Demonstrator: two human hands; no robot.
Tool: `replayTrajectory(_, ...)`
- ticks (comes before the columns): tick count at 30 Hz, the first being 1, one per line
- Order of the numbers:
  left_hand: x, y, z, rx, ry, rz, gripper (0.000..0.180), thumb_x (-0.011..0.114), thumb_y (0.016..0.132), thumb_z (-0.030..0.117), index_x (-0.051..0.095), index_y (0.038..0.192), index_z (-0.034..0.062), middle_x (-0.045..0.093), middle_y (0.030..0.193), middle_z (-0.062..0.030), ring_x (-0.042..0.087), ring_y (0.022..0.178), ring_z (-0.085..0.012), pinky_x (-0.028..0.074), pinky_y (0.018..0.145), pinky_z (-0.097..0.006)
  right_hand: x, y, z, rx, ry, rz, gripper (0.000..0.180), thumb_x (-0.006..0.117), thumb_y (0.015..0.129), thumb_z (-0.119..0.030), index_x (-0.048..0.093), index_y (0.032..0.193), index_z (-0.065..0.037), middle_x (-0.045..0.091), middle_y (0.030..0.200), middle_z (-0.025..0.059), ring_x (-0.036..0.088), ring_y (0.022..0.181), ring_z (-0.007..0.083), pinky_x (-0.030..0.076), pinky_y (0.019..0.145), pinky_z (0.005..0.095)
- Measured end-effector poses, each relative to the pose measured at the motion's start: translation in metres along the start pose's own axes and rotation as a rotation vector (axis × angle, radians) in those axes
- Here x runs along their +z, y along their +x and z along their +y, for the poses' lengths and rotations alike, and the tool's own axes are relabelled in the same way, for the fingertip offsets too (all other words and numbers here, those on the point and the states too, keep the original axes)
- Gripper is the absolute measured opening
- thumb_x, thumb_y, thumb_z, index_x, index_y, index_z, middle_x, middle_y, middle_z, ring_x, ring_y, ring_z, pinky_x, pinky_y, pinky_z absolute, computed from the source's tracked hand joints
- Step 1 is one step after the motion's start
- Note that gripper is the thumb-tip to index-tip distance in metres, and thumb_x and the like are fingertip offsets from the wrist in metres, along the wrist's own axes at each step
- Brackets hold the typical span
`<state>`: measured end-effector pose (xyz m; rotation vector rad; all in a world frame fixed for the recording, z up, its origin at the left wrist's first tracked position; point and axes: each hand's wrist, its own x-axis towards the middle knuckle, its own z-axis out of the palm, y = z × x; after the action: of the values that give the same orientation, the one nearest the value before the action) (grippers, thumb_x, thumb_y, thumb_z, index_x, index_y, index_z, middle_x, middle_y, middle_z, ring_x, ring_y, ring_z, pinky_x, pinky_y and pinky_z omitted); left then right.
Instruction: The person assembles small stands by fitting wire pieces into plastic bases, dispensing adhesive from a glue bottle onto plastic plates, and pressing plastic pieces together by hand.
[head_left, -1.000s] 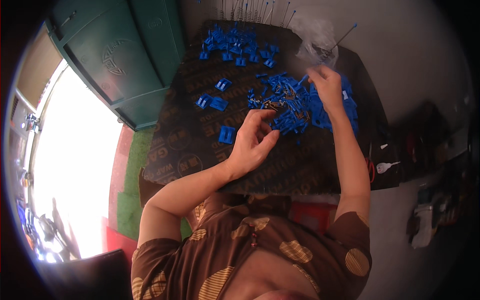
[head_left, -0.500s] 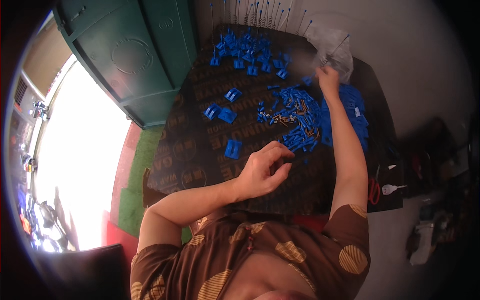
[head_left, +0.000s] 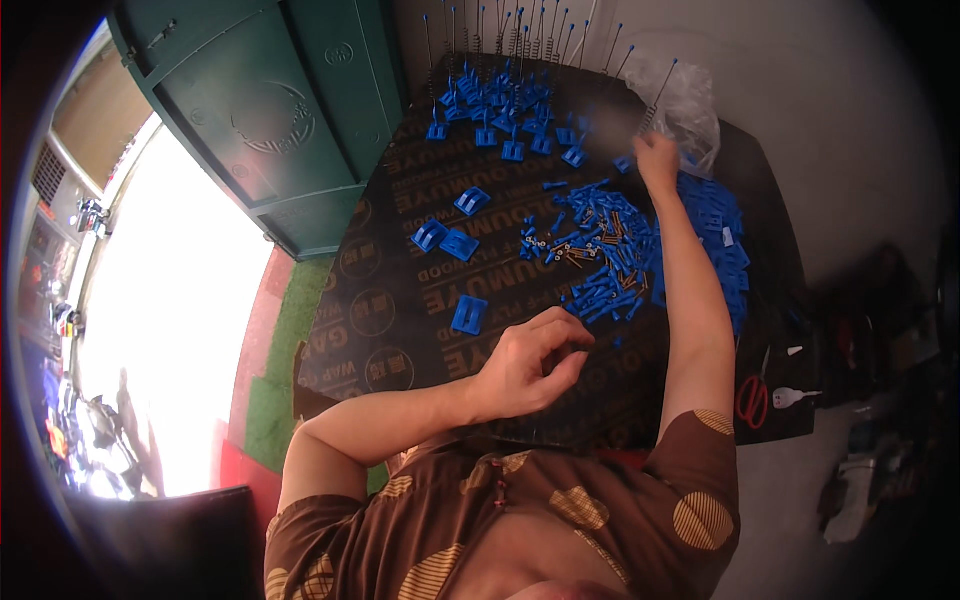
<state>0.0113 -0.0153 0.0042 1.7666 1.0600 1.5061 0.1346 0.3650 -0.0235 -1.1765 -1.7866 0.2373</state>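
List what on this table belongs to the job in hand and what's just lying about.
Apparently in the job:
coiled rod at the right hand
standing rods and blue plates
small blue pieces, metal bits mixed in

Apparently just lying about:
red-handled scissors
white narrow-ended item
small white piece

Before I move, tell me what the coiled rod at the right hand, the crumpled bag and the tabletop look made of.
Coiled rod: probably metal, being thin, dark and wound like a spring; its evenly blue tip may be plastic.
Crumpled bag: likely thin plastic film, see-through with shiny creases.
Tabletop: a dark, smooth, printed surface, perhaps coated board; its core is hard to judge.
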Motion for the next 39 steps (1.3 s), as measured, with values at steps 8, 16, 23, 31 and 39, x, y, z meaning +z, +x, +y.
replayTrajectory(8, -0.004, 0.000, 0.000, -0.048, -0.004, -0.047, 0.016, 0.059, 0.080, -0.001, 0.060, 0.096, -0.0010, 0.059, 0.092, -0.0092, 0.055, 0.070, -0.0129, 0.042, 0.056, -0.023, -0.008, -0.002, -0.002, 0.028, 0.003, -0.073, 0.026, 0.067, 0.076, -0.023, 0.070, 0.088, 0.001, 0.068, 0.083, 0.0194, 0.066, 0.081, 0.0341, 0.051, 0.074, 0.0382)
replayTrajectory(16, -0.002, 0.001, -0.007, 0.272, 0.176, -0.101, 0.013, 0.064, 0.074, 0.006, 0.061, 0.086, 0.0008, 0.058, 0.081, -0.0113, 0.059, 0.060, -0.0268, 0.047, 0.051, -0.034, -0.043, -0.025, -0.022, 0.055, 0.130, -0.087, 0.034, 0.060, 0.082, -0.015, 0.062, 0.107, 0.008, 0.068, 0.095, 0.0168, 0.065, 0.084, 0.0216, 0.049, 0.077, 0.0297)
replayTrajectory(23, 0.002, -0.006, -0.009, 0.469, 0.291, -0.254, 0.014, 0.067, 0.072, 0.012, 0.058, 0.079, 0.0031, 0.053, 0.073, -0.0090, 0.057, 0.059, -0.0275, 0.046, 0.051, -0.037, -0.101, -0.083, -0.092, 0.119, 0.275, -0.208, 0.023, 0.060, 0.083, -0.014, 0.067, 0.097, 0.003, 0.069, 0.082, 0.0113, 0.065, 0.076, 0.0158, 0.049, 0.070, 0.0263)
replayTrajectory(31, 0.005, -0.007, -0.009, 0.602, 0.373, -0.284, 0.021, 0.068, 0.070, 0.014, 0.057, 0.085, 0.0031, 0.051, 0.073, -0.0092, 0.057, 0.060, -0.0269, 0.046, 0.050, -0.037, -0.129, -0.155, -0.127, 0.125, 0.369, -0.452, 0.021, 0.058, 0.086, -0.011, 0.066, 0.098, 0.005, 0.065, 0.076, 0.0058, 0.059, 0.069, 0.0100, 0.045, 0.063, 0.0226)
replayTrajectory(39, -0.003, -0.010, 0.009, 0.562, 0.522, -0.245, 0.016, 0.068, 0.072, 0.011, 0.057, 0.081, 0.0035, 0.053, 0.076, -0.0092, 0.057, 0.063, -0.0265, 0.047, 0.052, -0.036, -0.161, -0.212, -0.126, 0.137, 0.413, -0.586, 0.021, 0.058, 0.088, -0.013, 0.065, 0.099, 0.003, 0.064, 0.075, 0.0049, 0.058, 0.069, 0.0093, 0.044, 0.061, 0.0229)
